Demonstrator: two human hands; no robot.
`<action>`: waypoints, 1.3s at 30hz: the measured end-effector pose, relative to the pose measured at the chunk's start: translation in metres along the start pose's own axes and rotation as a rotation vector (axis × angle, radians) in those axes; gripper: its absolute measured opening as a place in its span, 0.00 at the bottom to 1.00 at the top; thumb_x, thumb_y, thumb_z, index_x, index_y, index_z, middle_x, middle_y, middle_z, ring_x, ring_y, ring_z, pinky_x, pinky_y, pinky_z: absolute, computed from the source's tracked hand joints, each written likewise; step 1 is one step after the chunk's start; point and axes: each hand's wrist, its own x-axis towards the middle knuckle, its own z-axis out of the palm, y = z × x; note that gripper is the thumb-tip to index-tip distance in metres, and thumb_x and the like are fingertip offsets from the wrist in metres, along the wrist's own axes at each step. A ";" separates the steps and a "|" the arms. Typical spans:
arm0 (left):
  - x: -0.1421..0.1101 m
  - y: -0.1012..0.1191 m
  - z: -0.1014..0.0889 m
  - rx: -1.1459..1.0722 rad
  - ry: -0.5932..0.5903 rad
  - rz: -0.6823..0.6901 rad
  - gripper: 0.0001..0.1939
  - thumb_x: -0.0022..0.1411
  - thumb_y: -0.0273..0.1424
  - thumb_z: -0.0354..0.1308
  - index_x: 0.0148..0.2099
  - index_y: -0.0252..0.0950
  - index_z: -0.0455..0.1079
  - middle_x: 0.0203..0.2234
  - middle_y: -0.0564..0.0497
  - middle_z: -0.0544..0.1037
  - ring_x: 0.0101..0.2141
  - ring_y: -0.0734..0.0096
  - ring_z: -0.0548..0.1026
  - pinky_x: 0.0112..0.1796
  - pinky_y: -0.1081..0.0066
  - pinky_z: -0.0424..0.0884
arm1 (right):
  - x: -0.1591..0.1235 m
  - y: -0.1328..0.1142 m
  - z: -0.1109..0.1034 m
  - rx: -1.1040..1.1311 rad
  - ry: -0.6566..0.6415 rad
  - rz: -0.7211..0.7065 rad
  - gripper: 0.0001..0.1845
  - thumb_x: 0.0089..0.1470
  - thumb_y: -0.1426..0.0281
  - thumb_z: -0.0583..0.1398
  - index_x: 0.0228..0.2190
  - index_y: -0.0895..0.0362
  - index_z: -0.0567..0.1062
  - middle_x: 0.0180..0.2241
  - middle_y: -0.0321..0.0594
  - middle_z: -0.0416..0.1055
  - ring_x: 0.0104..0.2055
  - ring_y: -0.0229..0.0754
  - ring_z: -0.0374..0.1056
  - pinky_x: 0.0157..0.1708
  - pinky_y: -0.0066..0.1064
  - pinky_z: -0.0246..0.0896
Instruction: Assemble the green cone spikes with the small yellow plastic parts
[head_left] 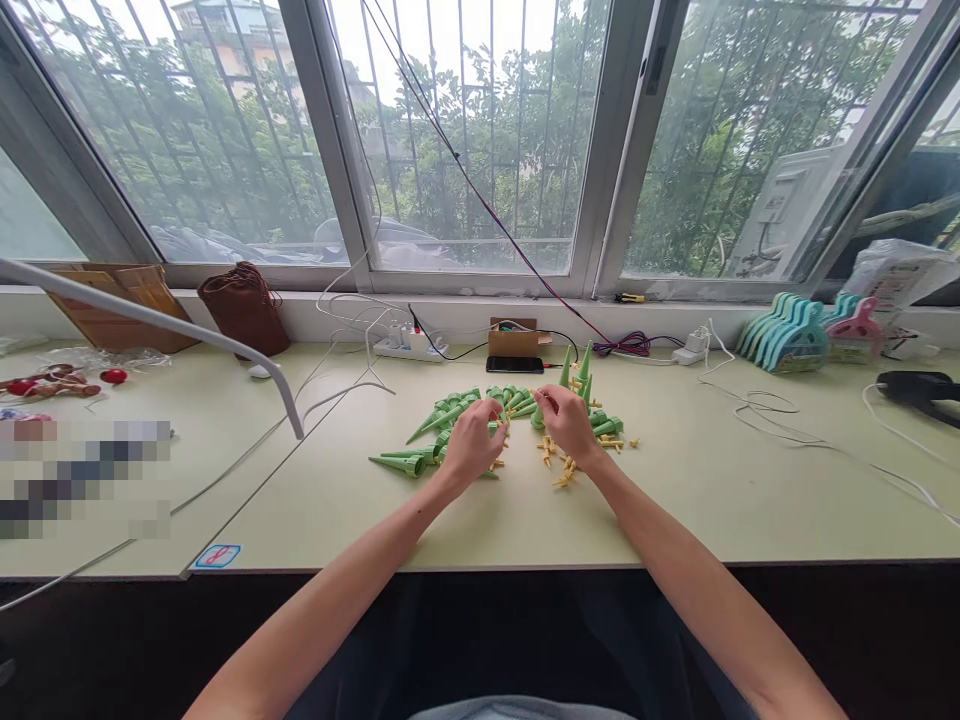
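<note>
Several green plastic spikes (pixel 405 464), cone-shaped with round hollow ends, lie in a loose pile at the middle of the table. Small yellow plastic pieces (pixel 562 480) are scattered at the right of the pile. My left hand (pixel 471 442) is over the left part of the pile, fingers curled together; whatever they hold is too small to make out. Close by on the right, my right hand (pixel 568 422) has its thumb and fingertips pinched, and their contents are not clear either. Just behind it, a few green spikes (pixel 566 366) stand point up.
A phone (pixel 514 365) lies before a small cardboard box (pixel 502 345). Power strip (pixel 411 347) and cables run along the back. Teal hangers (pixel 787 335) stand at the right, a brown pouch (pixel 244 310) at the left. A white metal arm (pixel 187 325) crosses the left side.
</note>
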 end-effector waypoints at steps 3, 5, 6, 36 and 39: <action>-0.001 0.001 -0.001 0.034 -0.026 -0.022 0.09 0.58 0.29 0.57 0.42 0.36 0.67 0.35 0.49 0.73 0.31 0.69 0.71 0.33 0.69 0.65 | 0.001 0.005 0.001 0.020 0.015 -0.002 0.16 0.64 0.63 0.51 0.28 0.57 0.70 0.24 0.37 0.65 0.26 0.38 0.59 0.30 0.29 0.52; -0.001 0.002 -0.001 0.051 -0.044 -0.036 0.10 0.57 0.29 0.57 0.43 0.36 0.67 0.36 0.49 0.73 0.32 0.68 0.72 0.34 0.68 0.66 | 0.001 0.007 0.003 0.020 0.000 -0.003 0.16 0.64 0.64 0.50 0.29 0.57 0.70 0.24 0.37 0.66 0.27 0.39 0.59 0.30 0.29 0.52; -0.001 0.002 -0.001 0.056 -0.053 -0.041 0.10 0.57 0.29 0.57 0.43 0.36 0.67 0.37 0.49 0.73 0.33 0.67 0.72 0.35 0.68 0.66 | 0.001 0.009 0.003 0.015 -0.013 -0.002 0.16 0.64 0.64 0.50 0.29 0.56 0.70 0.24 0.37 0.66 0.27 0.39 0.59 0.30 0.29 0.52; -0.005 0.002 -0.002 0.166 -0.237 -0.118 0.15 0.59 0.35 0.54 0.48 0.36 0.66 0.40 0.43 0.70 0.45 0.53 0.66 0.45 0.60 0.65 | -0.003 0.003 0.009 0.069 -0.134 0.023 0.15 0.61 0.66 0.50 0.23 0.54 0.54 0.20 0.32 0.57 0.23 0.36 0.50 0.26 0.29 0.47; -0.005 0.002 -0.002 0.173 -0.257 -0.128 0.16 0.60 0.36 0.53 0.49 0.36 0.66 0.40 0.43 0.70 0.45 0.53 0.66 0.45 0.61 0.64 | -0.003 0.007 0.008 0.034 -0.106 0.024 0.15 0.61 0.66 0.50 0.23 0.54 0.55 0.21 0.33 0.58 0.24 0.37 0.51 0.27 0.29 0.47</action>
